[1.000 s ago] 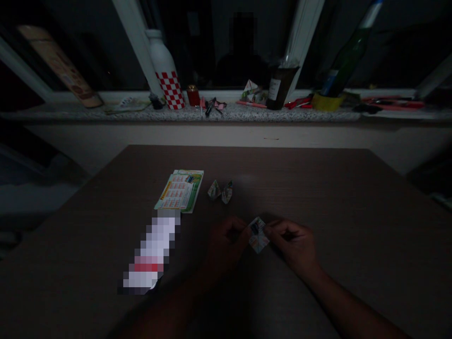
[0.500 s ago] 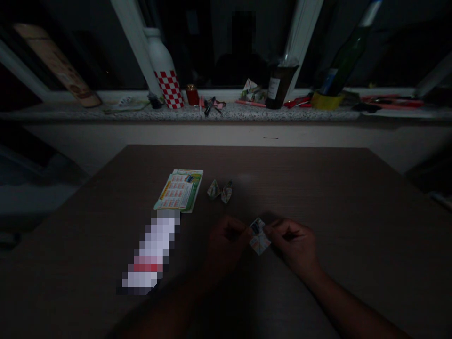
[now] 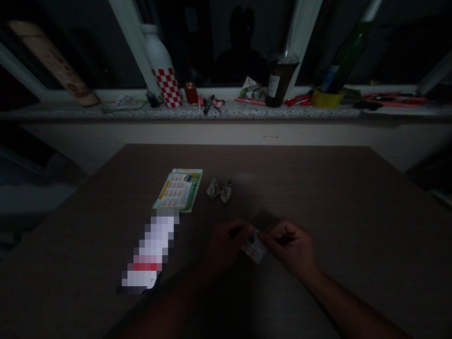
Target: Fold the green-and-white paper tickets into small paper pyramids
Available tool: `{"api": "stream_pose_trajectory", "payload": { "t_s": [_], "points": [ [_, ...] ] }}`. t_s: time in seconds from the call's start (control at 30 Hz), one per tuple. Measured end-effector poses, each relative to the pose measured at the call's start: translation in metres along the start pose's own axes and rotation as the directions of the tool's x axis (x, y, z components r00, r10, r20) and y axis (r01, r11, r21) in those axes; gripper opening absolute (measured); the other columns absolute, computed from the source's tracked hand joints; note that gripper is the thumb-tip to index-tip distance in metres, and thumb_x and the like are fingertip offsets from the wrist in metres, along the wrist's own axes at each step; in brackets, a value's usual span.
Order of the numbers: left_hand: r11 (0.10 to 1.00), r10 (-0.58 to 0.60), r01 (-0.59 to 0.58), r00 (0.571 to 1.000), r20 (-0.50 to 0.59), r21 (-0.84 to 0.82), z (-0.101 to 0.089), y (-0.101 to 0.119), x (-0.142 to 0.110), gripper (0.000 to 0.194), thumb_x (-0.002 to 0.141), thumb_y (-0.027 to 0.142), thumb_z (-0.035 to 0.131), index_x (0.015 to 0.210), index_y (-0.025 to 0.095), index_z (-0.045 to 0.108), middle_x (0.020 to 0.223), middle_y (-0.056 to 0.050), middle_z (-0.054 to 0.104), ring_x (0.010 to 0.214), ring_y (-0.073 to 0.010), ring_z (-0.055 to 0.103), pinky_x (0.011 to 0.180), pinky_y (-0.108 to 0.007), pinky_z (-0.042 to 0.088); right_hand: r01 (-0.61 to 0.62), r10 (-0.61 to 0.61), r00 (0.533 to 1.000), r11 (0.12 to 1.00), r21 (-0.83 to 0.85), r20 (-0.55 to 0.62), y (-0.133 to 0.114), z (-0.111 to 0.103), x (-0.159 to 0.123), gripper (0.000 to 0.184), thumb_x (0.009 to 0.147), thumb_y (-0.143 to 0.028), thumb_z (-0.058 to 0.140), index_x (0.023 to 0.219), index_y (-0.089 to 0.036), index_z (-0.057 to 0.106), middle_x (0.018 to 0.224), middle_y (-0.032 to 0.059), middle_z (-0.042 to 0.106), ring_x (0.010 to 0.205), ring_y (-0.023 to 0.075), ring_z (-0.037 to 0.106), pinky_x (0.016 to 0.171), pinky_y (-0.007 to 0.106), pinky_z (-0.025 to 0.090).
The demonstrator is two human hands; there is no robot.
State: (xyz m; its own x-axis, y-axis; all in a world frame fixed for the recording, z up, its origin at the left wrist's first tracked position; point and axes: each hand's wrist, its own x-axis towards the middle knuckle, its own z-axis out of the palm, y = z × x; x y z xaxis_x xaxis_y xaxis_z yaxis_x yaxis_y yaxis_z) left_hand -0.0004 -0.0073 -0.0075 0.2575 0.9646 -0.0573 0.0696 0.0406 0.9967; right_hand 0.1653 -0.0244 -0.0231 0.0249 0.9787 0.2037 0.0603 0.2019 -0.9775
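Above the near middle of the table, a small square of folded printed paper (image 3: pixel 255 250) is pinched between my two hands. My left hand (image 3: pixel 229 242) grips its upper left edge with thumb and fingers. On the upper right edge, my right hand (image 3: pixel 290 242) closes its thumb and fingertips. The fingertips cover the paper's top corner. Beyond my left hand stand two small folded paper shapes (image 3: pixel 213 189), side by side. Left of them lies a stack of printed paper sheets (image 3: pixel 176 190) with calendar-like blocks.
A lit, blurred-out phone-like object (image 3: pixel 153 252) lies left of my left arm on the brown table (image 3: pixel 318 188). Along the stone windowsill (image 3: pixel 233 109) stand a checkered white bottle (image 3: pixel 167 77), a dark cup (image 3: pixel 278 84), a green bottle (image 3: pixel 348 56) and small clutter.
The folded paper has moved slightly down and left and turned a little. My fingers now cover more of its top corner. The other things on the table stay put.
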Motion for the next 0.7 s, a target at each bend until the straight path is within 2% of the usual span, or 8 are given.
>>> {"api": "stream_pose_trajectory", "payload": {
  "t_s": [0.07, 0.17, 0.3, 0.47, 0.7],
  "points": [
    [0.999, 0.026, -0.026, 1.0, -0.016, 0.027, 0.0002, 0.0008, -0.0009, 0.026, 0.08, 0.034, 0.06, 0.065, 0.014, 0.063, 0.06, 0.001, 0.055, 0.057, -0.0109, 0.051, 0.054, -0.021, 0.04, -0.054, 0.053, 0.998, 0.997, 0.061, 0.021, -0.0009, 0.0008, -0.0001, 0.017, 0.073, -0.025, 0.072, 0.073, -0.02, 0.057, 0.055, -0.0038, 0.057, 0.049, 0.01, 0.051, 0.047, 0.021, 0.043],
    [0.999, 0.031, -0.028, 0.998, -0.056, 0.046, 0.001, 0.001, -0.0023, 0.025, 0.082, 0.034, 0.058, 0.066, 0.014, 0.063, 0.061, 0.002, 0.055, 0.057, -0.011, 0.051, 0.056, -0.021, 0.04, -0.15, 0.13, 0.983, 0.976, 0.155, 0.13, -0.0037, 0.003, 0.0006, 0.019, 0.073, -0.03, 0.072, 0.083, -0.019, 0.06, 0.061, -0.0027, 0.059, 0.053, 0.0106, 0.054, 0.051, 0.021, 0.044],
    [0.994, 0.046, -0.038, 0.995, -0.089, 0.1, 0.0012, 0.0028, -0.0033, 0.024, 0.083, 0.033, 0.056, 0.069, 0.014, 0.062, 0.061, 0.002, 0.056, 0.059, -0.0111, 0.051, 0.056, -0.02, 0.039, -0.242, 0.211, 0.938, 0.967, 0.083, 0.276, -0.0021, 0.0068, 0.0001, 0.024, 0.073, -0.037, 0.072, 0.067, -0.016, 0.062, 0.058, -0.0015, 0.058, 0.051, 0.0107, 0.051, 0.049, 0.022, 0.04],
    [0.991, 0.082, -0.07, 0.991, -0.107, 0.115, 0.0013, 0.0028, -0.0041, 0.025, 0.085, 0.032, 0.055, 0.069, 0.014, 0.061, 0.062, 0.001, 0.056, 0.059, -0.0117, 0.052, 0.055, -0.021, 0.04, -0.278, 0.244, 0.931, 0.956, 0.095, 0.27, 0.0039, 0.0098, -0.0011, 0.03, 0.075, -0.041, 0.069, 0.061, -0.015, 0.061, 0.054, -0.0031, 0.053, 0.05, 0.0096, 0.046, 0.049, 0.022, 0.036],
    [0.987, 0.1, -0.085, 0.989, -0.106, 0.134, 0.0043, -0.0007, -0.0068, 0.025, 0.086, 0.034, 0.054, 0.07, 0.015, 0.061, 0.064, 0.0, 0.056, 0.061, -0.0132, 0.052, 0.057, -0.023, 0.04, -0.274, 0.234, 0.941, 0.951, 0.144, 0.247, -0.0029, 0.0089, 0.0005, 0.03, 0.073, -0.038, 0.071, 0.056, -0.016, 0.058, 0.052, -0.0039, 0.05, 0.048, 0.0087, 0.043, 0.048, 0.021, 0.035]
  ]
}}
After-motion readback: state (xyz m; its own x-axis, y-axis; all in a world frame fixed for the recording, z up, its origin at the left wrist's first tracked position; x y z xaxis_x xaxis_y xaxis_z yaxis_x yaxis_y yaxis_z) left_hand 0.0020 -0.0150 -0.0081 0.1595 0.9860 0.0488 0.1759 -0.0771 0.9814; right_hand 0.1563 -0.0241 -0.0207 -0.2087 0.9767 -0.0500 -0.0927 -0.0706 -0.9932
